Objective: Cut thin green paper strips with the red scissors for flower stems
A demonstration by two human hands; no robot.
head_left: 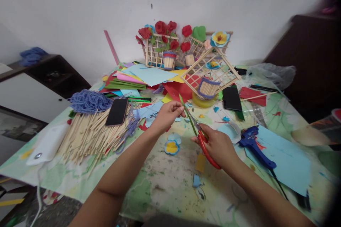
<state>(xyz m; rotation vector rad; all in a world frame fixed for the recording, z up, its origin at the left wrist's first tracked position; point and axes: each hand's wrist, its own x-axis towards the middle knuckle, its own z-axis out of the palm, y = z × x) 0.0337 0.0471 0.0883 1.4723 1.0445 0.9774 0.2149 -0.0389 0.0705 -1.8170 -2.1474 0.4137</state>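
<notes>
My right hand (214, 143) is closed round the red handles of a pair of scissors (206, 150), whose blades point up and away to the left. Along the blades runs a narrow green strip (189, 115), which looks like paper. My left hand (170, 113) is closed in a pinch near the strip's upper end; whatever is between its fingertips is too small to make out fully. Below the hands, a paper flower with a yellow centre and blue edge (172, 147) lies on the table, a pale blue cut flower (174, 137) touching it.
Bamboo sticks (87, 136), blue yarn (90, 101) and a phone (116, 112) lie at left. Behind stand stick lattices (183, 74) with paper flowers and coloured paper sheets (149, 74). To the right are a black phone (231, 98), a blue glue gun (255, 147) and blue paper (287, 163).
</notes>
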